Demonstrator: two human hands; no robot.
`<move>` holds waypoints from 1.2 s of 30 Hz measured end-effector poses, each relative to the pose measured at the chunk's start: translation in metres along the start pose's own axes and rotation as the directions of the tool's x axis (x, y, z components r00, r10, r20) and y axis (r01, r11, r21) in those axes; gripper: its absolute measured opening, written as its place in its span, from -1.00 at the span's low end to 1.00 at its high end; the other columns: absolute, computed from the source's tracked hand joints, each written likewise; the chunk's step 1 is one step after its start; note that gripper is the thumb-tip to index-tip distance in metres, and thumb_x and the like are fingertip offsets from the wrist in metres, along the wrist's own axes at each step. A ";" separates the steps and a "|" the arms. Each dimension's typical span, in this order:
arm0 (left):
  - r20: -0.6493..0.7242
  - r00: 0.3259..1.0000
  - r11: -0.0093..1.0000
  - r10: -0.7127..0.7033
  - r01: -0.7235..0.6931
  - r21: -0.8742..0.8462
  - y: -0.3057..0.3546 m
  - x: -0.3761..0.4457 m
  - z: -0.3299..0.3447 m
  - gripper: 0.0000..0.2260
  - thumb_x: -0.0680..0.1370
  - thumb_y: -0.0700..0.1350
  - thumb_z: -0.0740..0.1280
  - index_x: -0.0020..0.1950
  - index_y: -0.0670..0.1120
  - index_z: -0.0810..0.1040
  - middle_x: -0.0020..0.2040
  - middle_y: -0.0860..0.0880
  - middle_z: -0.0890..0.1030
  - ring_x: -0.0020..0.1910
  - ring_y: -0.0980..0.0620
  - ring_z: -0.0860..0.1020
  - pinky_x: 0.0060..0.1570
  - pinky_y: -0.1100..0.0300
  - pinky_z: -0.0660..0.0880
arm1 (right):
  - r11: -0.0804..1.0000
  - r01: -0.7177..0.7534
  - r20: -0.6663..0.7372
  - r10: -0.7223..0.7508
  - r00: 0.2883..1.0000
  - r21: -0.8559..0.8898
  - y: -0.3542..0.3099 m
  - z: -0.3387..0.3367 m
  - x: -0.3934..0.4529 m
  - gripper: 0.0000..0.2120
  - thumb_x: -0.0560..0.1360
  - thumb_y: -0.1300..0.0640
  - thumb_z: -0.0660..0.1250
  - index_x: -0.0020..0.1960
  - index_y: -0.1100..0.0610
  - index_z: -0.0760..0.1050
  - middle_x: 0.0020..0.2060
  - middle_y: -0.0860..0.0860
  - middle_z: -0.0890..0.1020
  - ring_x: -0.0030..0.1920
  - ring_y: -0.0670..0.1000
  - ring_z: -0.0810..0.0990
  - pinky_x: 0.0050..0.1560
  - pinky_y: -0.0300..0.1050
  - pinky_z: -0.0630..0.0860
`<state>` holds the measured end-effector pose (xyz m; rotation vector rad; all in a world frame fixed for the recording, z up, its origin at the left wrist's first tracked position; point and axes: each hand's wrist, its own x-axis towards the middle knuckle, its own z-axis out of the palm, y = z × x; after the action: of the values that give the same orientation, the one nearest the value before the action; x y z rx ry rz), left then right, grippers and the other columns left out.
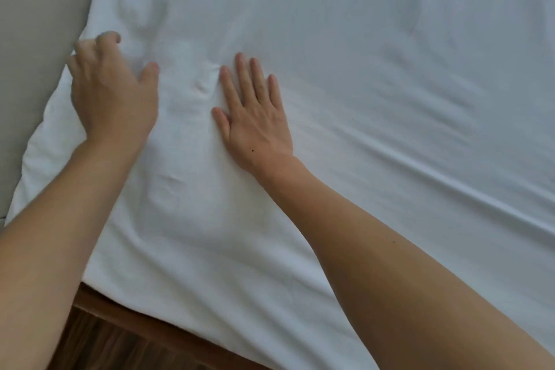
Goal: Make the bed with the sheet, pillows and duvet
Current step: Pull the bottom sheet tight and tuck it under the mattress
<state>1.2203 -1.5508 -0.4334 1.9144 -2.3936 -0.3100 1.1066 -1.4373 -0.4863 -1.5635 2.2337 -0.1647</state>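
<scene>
The left hand (112, 93) curls its fingers over the edge of the white sheet (360, 99), beside the grey headboard (33, 39); whether its grip actually pinches the cloth I cannot tell. The right hand (255, 120) lies flat, fingers straight, pressing the sheet farther from the headboard. The sheet covers the bed, creased in long folds. Below its near edge shows the wooden bed frame (126, 312) and wood floor (99, 348).

this is a bedroom. a bed fills nearly the whole view, its mattress covered by a creased white sheet (360, 99), with a padded grey headboard (36, 39) standing against its left edge. a wooden bed frame (126, 314) shows under the near edge, above a dark wood-grain floor (99, 345).
</scene>
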 end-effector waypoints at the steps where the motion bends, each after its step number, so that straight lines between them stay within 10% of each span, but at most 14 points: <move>1: 0.051 0.998 0.999 -0.031 0.029 0.034 -0.005 0.006 0.000 -0.56 0.58 0.05 0.25 0.35 -0.21 0.38 0.32 -0.28 0.38 0.30 -0.28 0.36 0.21 -0.14 0.33 | 1.000 0.024 0.002 -0.024 1.000 -0.008 -0.005 0.001 0.004 -0.43 0.65 -0.09 -0.09 0.57 0.11 -0.15 0.56 0.07 -0.15 0.55 0.08 -0.23 0.48 0.02 -0.32; 13: 0.284 0.953 0.975 0.107 -0.156 0.157 -0.007 0.038 -0.008 -0.75 0.60 -0.15 0.25 -0.15 -0.32 0.50 -0.34 -0.18 0.42 -0.22 -0.22 0.45 -0.25 0.04 0.27 | 0.999 0.045 0.022 -0.045 0.999 0.019 -0.029 0.001 0.012 -0.43 0.66 -0.07 -0.11 0.57 0.13 -0.18 0.56 0.11 -0.18 0.54 0.07 -0.24 0.49 0.03 -0.32; 20: 0.103 0.937 0.876 0.333 -0.348 0.334 -0.013 0.021 -0.009 -0.91 0.58 -0.31 0.20 -0.07 -0.32 0.46 -0.12 -0.41 0.53 -0.14 -0.38 0.52 -0.28 0.02 0.20 | 0.990 -0.001 -0.022 0.005 1.000 0.138 -0.052 0.008 0.009 -0.39 0.65 -0.10 -0.08 0.57 0.18 -0.16 0.55 0.16 -0.17 0.54 0.09 -0.25 0.48 -0.01 -0.34; 26: 0.209 0.977 0.995 -0.046 0.064 -0.080 -0.020 0.043 0.005 -0.63 0.55 0.08 0.30 0.23 -0.15 0.43 0.15 -0.16 0.57 0.15 -0.22 0.51 0.10 -0.02 0.38 | 0.995 0.082 0.012 -0.083 0.996 0.048 -0.053 0.015 0.016 -0.42 0.65 -0.10 -0.10 0.57 0.10 -0.18 0.54 0.17 -0.21 0.54 0.15 -0.27 0.47 0.01 -0.36; 30: 0.158 0.987 0.993 0.015 -0.033 0.114 -0.058 0.042 -0.005 -0.57 0.55 0.10 0.30 0.30 -0.14 0.44 0.22 -0.26 0.51 0.19 -0.31 0.47 0.18 -0.13 0.40 | 0.994 0.098 0.001 -0.098 0.995 0.049 -0.056 0.017 0.022 -0.41 0.65 -0.10 -0.08 0.57 0.10 -0.17 0.55 0.18 -0.20 0.54 0.16 -0.26 0.47 0.01 -0.36; 36: 0.316 0.948 0.990 0.040 -0.080 0.115 -0.053 0.061 -0.007 -0.70 0.57 -0.03 0.34 -0.08 -0.30 0.59 -0.08 -0.33 0.61 -0.07 -0.29 0.56 -0.13 -0.02 0.43 | 0.994 0.107 0.028 -0.108 0.994 0.031 -0.062 0.012 0.030 -0.41 0.64 -0.10 -0.10 0.57 0.11 -0.19 0.54 0.19 -0.21 0.54 0.15 -0.27 0.46 -0.01 -0.36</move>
<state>1.2583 -1.6216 -0.4411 1.9686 -2.7259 -0.5056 1.1567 -1.4855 -0.4849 -1.6607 2.1157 -0.2029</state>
